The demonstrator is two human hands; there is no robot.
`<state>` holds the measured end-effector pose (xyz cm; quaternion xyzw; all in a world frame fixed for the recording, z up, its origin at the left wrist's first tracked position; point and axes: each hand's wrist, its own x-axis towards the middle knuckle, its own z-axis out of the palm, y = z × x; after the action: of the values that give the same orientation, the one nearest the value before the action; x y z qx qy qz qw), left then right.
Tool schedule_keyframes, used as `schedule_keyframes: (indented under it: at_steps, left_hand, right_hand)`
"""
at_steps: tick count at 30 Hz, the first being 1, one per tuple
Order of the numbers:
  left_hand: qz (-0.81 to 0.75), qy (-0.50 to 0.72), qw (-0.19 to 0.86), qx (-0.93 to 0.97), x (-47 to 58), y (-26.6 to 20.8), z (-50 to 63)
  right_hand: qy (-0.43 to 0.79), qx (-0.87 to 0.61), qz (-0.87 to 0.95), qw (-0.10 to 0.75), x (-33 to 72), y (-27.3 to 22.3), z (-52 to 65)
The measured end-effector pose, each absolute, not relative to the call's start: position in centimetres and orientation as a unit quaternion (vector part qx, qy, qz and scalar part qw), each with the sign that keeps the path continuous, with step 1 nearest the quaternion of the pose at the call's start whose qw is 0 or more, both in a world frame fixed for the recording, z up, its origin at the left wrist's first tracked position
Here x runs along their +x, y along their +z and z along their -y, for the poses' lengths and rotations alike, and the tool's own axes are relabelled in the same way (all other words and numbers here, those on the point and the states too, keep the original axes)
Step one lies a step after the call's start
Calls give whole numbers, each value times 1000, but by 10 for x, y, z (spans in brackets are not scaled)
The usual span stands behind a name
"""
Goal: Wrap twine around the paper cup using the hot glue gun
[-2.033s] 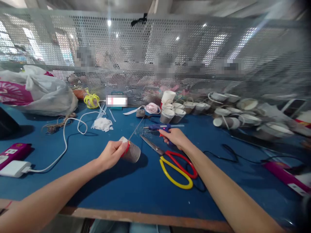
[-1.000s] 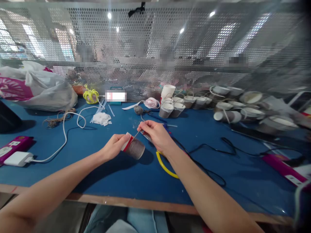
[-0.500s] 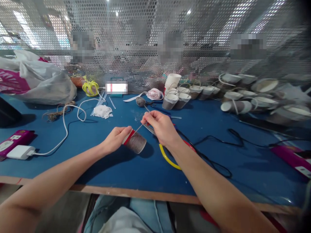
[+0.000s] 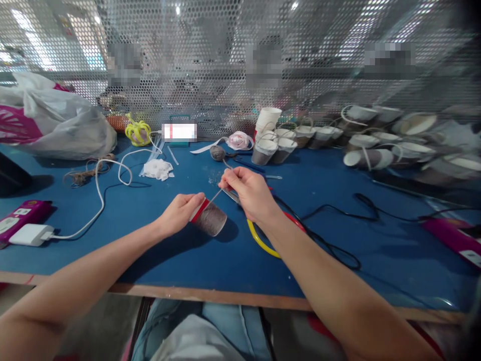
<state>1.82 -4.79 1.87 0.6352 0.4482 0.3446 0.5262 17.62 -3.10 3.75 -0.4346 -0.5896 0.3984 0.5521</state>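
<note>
The cup (image 4: 214,219) is matt and fibrous on its grey side, smooth at its red band (image 4: 199,210). The yarn ball (image 4: 217,153) looks rough. The counter (image 4: 180,265) is smooth with a faint sheen; its edge (image 4: 210,296) looks like wood. The scissors' handles (image 4: 256,240) are glossy plastic, the bag (image 4: 71,120) crinkled plastic, the screen (image 4: 210,75) perforated metal.

We seem to be in a craft workshop: our blue table (image 4: 210,265) holds scissors (image 4: 258,244), yarn (image 4: 217,153), ribbon (image 4: 239,141), rows of wrapped cups (image 4: 264,152) and power strips (image 4: 25,214); behind a perforated screen (image 4: 210,35) we see ceiling lights (image 4: 178,10).
</note>
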Motion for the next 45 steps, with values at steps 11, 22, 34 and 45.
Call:
schedule_keyframes:
  at_steps: [11, 22, 34, 45]
  left_hand:
    - [-400, 385, 531, 640, 16, 15, 55]
    - [-342, 412, 467, 704, 12, 18, 60]
    - [-329, 426, 381, 752, 9, 16, 61]
    - [-297, 403, 318, 805, 9, 19, 64]
  right_hand:
    - [378, -476, 597, 523, 173, 37, 32]
    - [378, -494, 621, 477, 168, 39, 39]
    - [357, -513, 657, 422, 166, 36, 41]
    - [326, -530, 709, 333, 165, 39, 46]
